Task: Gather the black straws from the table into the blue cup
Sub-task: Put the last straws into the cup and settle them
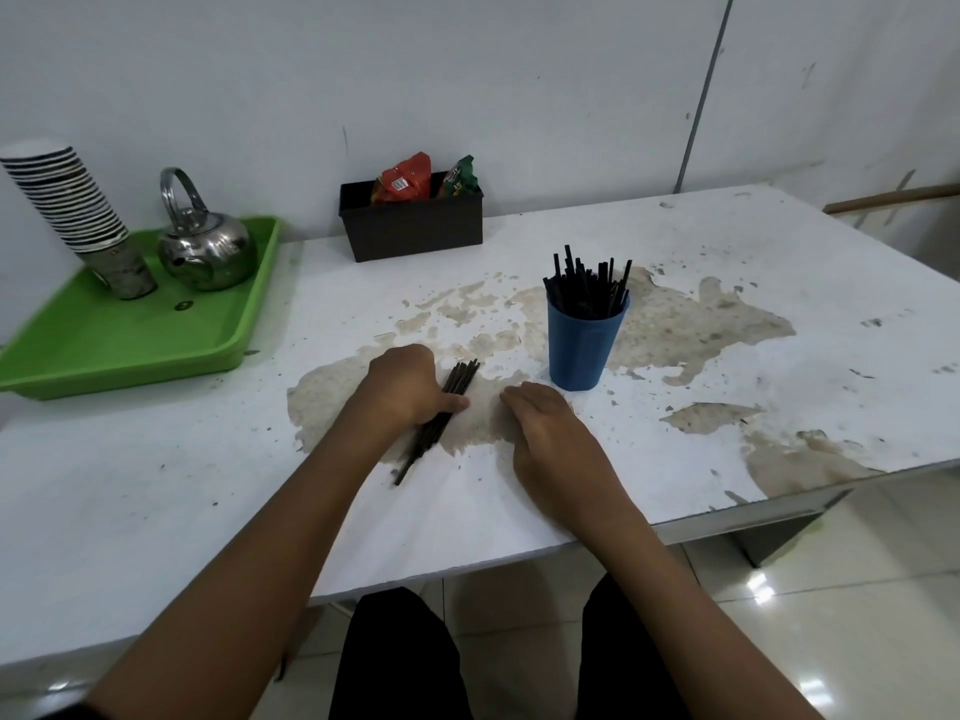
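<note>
Pinning black straws [451,402] w/ curled left hand [402,387] on table [156,485] (right hand [545,428] flat, empty).

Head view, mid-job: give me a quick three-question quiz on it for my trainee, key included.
1. True or false: the blue cup already holds straws.
2. Which hand lies on the bundle of black straws on the table? A) left hand B) right hand
3. What stands on the green tray beside the stack of paper cups?

Key: 1 true. 2 A. 3 a steel kettle.
</note>
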The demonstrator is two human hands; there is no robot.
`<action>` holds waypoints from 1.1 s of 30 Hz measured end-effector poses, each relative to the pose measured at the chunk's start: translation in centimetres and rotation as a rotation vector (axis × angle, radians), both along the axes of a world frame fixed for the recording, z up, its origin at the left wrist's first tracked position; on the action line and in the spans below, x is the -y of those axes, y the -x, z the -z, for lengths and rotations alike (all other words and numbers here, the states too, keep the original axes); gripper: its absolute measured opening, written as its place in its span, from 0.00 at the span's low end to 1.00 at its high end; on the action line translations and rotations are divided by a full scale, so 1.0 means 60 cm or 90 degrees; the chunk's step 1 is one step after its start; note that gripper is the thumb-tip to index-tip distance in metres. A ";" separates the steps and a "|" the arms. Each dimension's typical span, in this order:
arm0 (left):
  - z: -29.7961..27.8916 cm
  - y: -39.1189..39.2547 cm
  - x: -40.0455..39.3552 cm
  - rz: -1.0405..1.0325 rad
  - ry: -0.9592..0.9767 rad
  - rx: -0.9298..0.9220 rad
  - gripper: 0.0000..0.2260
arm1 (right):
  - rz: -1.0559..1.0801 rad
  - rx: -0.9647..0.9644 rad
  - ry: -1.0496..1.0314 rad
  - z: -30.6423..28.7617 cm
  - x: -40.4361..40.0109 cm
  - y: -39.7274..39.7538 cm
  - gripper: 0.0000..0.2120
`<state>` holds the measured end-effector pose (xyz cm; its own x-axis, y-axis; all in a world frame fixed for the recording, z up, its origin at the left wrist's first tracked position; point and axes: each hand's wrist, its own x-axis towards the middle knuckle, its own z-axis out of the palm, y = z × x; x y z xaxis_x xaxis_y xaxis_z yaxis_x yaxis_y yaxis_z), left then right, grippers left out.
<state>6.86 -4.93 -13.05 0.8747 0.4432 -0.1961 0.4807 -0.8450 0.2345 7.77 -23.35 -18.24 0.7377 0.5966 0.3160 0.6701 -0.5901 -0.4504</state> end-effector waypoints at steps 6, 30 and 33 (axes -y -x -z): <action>-0.011 -0.009 0.005 0.025 -0.014 -0.051 0.25 | -0.002 0.001 0.001 0.000 0.001 0.001 0.23; -0.003 0.010 -0.013 0.064 0.015 0.047 0.21 | 0.001 0.020 -0.017 0.004 -0.001 -0.001 0.16; -0.003 0.014 -0.032 0.039 0.118 0.122 0.21 | -0.003 0.015 -0.020 0.005 -0.001 -0.002 0.14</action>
